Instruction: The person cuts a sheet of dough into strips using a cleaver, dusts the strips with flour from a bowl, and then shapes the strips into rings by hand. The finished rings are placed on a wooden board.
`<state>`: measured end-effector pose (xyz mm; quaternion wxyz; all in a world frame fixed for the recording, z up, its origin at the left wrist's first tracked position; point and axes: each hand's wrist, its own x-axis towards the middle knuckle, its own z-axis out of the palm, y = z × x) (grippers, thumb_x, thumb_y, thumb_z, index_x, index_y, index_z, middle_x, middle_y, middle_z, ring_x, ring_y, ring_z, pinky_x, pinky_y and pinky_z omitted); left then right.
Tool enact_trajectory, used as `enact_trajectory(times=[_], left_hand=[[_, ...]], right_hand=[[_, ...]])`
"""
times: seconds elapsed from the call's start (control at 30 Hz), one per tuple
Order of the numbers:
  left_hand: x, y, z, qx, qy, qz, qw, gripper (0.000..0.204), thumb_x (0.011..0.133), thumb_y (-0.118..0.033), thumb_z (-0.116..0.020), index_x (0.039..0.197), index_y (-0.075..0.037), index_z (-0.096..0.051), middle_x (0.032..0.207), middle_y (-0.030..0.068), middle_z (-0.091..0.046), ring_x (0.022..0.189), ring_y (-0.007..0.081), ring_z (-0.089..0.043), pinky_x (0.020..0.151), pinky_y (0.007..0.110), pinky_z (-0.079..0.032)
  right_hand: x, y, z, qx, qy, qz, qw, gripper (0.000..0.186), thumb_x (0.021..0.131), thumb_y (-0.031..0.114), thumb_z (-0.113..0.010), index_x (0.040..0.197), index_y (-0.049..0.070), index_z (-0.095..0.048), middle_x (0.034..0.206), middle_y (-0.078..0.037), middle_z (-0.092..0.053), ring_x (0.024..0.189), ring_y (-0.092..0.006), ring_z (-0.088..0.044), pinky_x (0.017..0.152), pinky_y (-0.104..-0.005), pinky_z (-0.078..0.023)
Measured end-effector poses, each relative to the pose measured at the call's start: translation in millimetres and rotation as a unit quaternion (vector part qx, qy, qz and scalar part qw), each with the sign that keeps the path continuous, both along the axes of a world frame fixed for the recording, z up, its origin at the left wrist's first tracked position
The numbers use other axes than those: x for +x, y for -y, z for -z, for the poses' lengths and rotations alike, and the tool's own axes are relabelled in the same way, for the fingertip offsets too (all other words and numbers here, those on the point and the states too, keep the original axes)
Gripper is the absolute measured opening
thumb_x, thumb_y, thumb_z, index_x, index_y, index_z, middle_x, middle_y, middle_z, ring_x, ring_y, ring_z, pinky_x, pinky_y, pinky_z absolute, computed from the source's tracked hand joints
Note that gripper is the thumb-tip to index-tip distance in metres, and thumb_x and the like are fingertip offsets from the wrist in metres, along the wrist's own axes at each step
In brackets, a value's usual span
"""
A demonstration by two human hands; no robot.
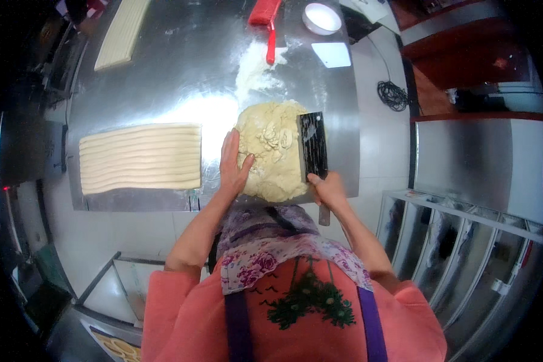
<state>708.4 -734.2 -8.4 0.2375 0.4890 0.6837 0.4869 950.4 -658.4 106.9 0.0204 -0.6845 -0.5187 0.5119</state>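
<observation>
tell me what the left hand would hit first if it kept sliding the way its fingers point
The left hand lies flat at the left edge of the dough mound, fingers pointing up the steel table. Going straight on, it would probably skim the dough's left side, then reach the loose flour pile; depth is hard to judge.

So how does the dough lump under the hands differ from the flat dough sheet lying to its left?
The dough lump is a rough, rounded mound; the dough sheet is a flat rectangle marked with long parallel lines. The lump has the left hand pressed on it and a dark cleaver, held by the right hand, against its right side; nothing touches the sheet. Both are pale cream and lie on the same steel table.
</observation>
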Motion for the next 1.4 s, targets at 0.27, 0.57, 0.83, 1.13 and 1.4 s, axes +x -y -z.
enact_trajectory(times=[0.27, 0.57, 0.83, 1.13, 1.4], left_hand=[[4.5, 3.5, -2.2, -0.010, 0.013, -0.013, 1.000, 0.066, 0.088, -0.027, -0.061, 0.145, -0.003, -0.038, 0.151, 0.0242, -0.027, 0.139, 0.0396, -0.030, 0.112, 0.045, -0.029], [13.6, 2.7, -12.9, -0.026, -0.005, -0.022, 0.999, 0.067, 0.090, -0.029, -0.058, 0.147, -0.004, -0.033, 0.153, 0.0255, -0.022, 0.140, 0.0413, -0.026, 0.114, 0.045, -0.026], [34.9, 4.3, 3.9, -0.085, -0.045, -0.123, 0.988, 0.071, 0.091, -0.034, -0.060, 0.149, -0.008, -0.031, 0.155, 0.0258, -0.019, 0.140, 0.0409, -0.027, 0.113, 0.044, -0.027], [21.2, 8.1, -25.3, -0.128, 0.095, -0.088, 0.983, 0.074, 0.093, -0.040, -0.058, 0.151, -0.007, -0.026, 0.155, 0.0215, -0.025, 0.143, 0.0338, -0.026, 0.115, 0.040, -0.026], [23.8, 49.9, -40.6, -0.040, -0.001, -0.114, 0.993, 0.068, 0.096, -0.041, -0.051, 0.151, -0.008, -0.028, 0.156, 0.0193, -0.024, 0.143, 0.0350, -0.025, 0.117, 0.042, -0.022]], right_hand=[[5.0, 8.9, 21.5, 0.282, 0.286, -0.240, 0.884, 0.016, 0.081, 0.011, -0.061, 0.087, -0.003, -0.056, 0.073, -0.024, -0.066, 0.069, -0.0378, -0.068, 0.059, -0.0483, -0.053], [31.4, 3.3, -28.4, 0.237, 0.240, -0.350, 0.874, 0.022, 0.081, 0.009, -0.057, 0.099, -0.003, -0.054, 0.075, -0.026, -0.065, 0.074, -0.0431, -0.066, 0.069, -0.0523, -0.053], [68.8, -157.4, 21.5, 0.395, 0.149, -0.318, 0.849, 0.034, 0.085, 0.012, -0.057, 0.115, -0.002, -0.055, 0.087, -0.027, -0.064, 0.083, -0.0443, -0.063, 0.075, -0.0527, -0.049], [52.5, -189.7, 80.9, 0.420, 0.119, -0.342, 0.832, 0.056, 0.080, 0.018, -0.068, 0.130, -0.001, -0.050, 0.107, -0.023, -0.061, 0.101, -0.0397, -0.059, 0.086, -0.0481, -0.047], [16.1, -163.4, 27.8, 0.540, 0.077, -0.340, 0.766, 0.044, 0.084, 0.019, -0.064, 0.119, -0.006, -0.056, 0.123, -0.027, -0.054, 0.115, -0.0426, -0.050, 0.099, -0.0482, -0.040]])
